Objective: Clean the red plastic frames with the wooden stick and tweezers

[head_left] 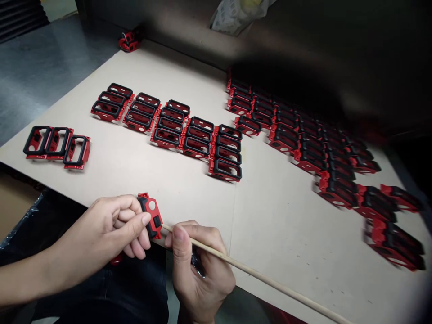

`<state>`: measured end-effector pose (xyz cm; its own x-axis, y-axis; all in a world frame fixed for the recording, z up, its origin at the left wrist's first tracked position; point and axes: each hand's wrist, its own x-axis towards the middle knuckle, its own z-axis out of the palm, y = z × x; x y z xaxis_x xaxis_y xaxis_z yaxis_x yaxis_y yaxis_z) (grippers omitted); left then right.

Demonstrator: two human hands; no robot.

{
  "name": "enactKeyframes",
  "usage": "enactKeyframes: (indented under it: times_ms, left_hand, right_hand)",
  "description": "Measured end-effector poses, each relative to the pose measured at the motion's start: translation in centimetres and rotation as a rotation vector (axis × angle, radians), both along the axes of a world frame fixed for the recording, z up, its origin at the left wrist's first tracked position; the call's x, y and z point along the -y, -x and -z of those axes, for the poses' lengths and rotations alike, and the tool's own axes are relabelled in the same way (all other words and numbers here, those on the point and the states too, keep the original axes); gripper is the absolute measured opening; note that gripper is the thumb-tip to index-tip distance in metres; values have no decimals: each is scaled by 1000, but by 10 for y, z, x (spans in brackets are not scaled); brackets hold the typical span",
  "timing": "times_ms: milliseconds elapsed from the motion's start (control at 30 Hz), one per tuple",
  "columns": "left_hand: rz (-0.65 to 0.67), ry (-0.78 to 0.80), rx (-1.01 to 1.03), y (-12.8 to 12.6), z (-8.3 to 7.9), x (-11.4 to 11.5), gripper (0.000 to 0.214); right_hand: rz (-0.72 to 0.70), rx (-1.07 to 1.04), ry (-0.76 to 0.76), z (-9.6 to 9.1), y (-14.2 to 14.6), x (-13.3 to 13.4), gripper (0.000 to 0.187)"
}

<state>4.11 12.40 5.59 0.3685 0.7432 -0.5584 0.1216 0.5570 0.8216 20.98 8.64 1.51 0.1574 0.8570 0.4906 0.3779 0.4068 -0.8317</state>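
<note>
Near the table's front edge, my left hand (118, 225) grips a red plastic housing (153, 205) with a black rim, its thumb on the near side. A round hole and a small black rectangular insert (157, 221) show on the housing's red face. My right hand (200, 265) is closed around a thin wooden stick (256, 273), held like a pen. The stick's tip meets or nearly meets the housing beside the black insert; whether it touches I cannot tell. Its long end runs off toward the lower right.
Several similar red and black housings stand in rows at mid-table (197, 135), with a larger group (310, 148) at right. A group of 3 (57, 144) lies at left. Red and black pieces (130, 41) lie at the far corner. The pale board (270, 216) ends just before me.
</note>
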Motion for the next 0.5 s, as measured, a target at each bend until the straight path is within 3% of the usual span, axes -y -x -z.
enactKeyframes:
  times_ms: [500]
  left_hand:
    - [-57,-2,22,4,4,5,38]
  right_hand:
    - [-91,-85,30,2,-2,3,18]
